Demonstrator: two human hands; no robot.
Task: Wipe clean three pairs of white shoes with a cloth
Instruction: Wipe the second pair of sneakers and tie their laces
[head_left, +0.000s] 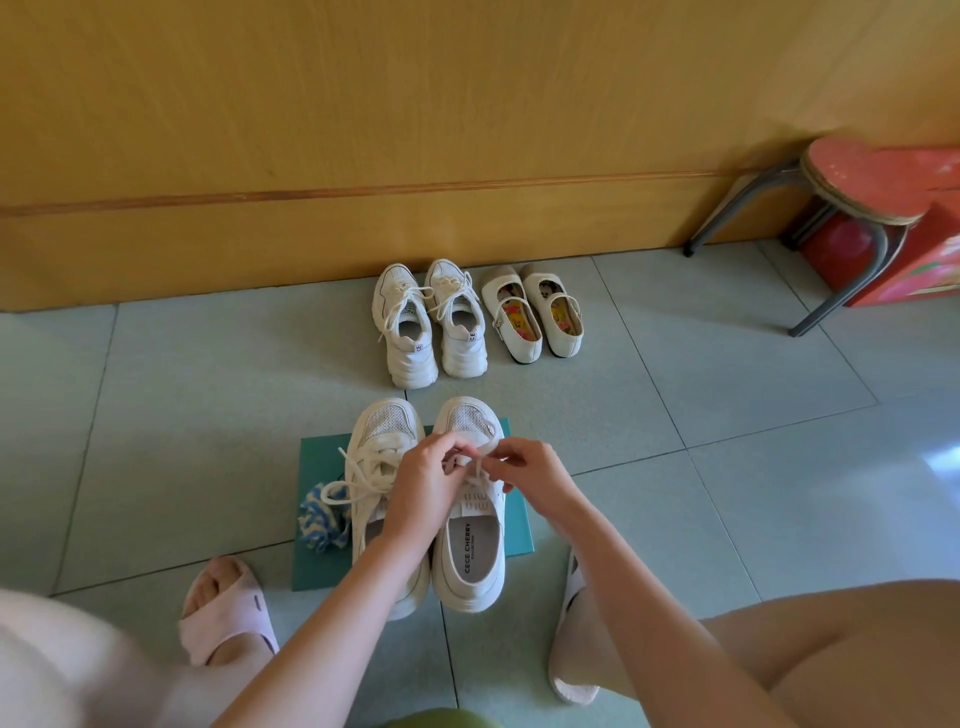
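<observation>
A pair of white lace-up sneakers stands on a teal box lid (318, 462) right in front of me. My left hand (423, 480) and my right hand (524, 475) both pinch the laces of the right sneaker (470, 561) over its tongue. The left sneaker (382, 434) has loose laces trailing to the left. A blue and white cloth (318, 519) lies bunched at the lid's left edge, touching that sneaker. Farther back, a chunky white sneaker pair (428, 322) and a pair of white strap flats (530, 312) stand side by side near the wall.
A yellow wooden wall (363, 156) runs along the back. A red-topped metal stool (872, 192) and a red box (909, 265) stand at the back right. My feet in pale slippers (228, 613) rest on the grey-green floor tiles on either side of the lid.
</observation>
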